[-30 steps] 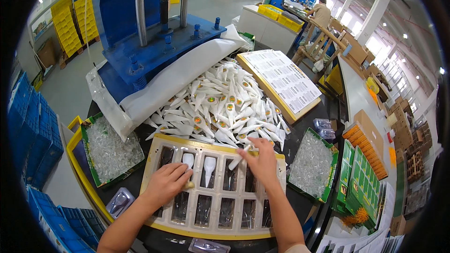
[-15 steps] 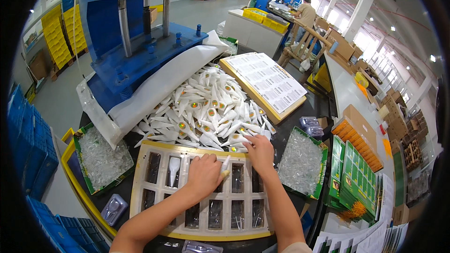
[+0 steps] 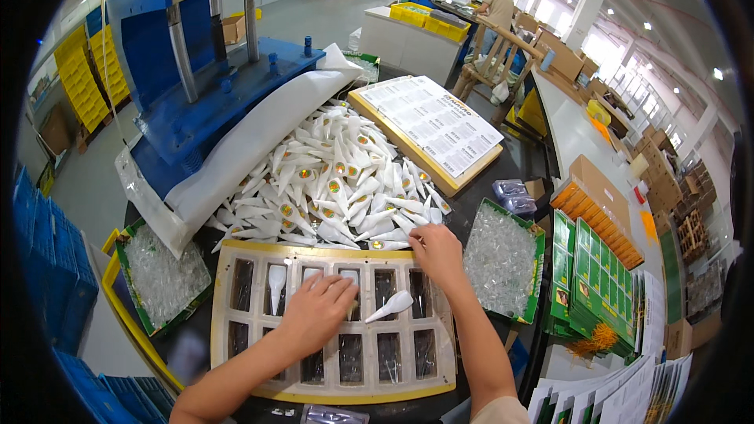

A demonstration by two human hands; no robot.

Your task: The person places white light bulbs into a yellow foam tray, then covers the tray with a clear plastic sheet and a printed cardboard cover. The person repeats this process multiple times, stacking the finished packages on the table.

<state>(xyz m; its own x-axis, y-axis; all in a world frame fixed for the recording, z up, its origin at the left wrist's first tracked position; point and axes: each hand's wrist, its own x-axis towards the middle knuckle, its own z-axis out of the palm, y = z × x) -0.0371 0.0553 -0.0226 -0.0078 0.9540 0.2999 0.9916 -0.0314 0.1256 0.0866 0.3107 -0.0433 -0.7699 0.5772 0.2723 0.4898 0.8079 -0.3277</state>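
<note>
Your left hand (image 3: pixel 318 310) lies flat on the cream tray (image 3: pixel 236 345); your right hand (image 3: pixel 436 255), fingers curled, touches the white pile (image 3: pixel 330 180) beside green boxes (image 3: pixel 597 267).

bare forearms, pale short sleeve (image 3: pixel 495 412)

The tray (image 3: pixel 236 361) is cream, flat and wide, with two rows of dark rectangular pockets. One white spoon-shaped piece (image 3: pixel 276 283) stands in an upper pocket. Another white piece (image 3: pixel 390 306) lies tilted across the frame between pockets. The pile (image 3: pixel 330 180) of the same white pieces lies just behind the tray.
</note>
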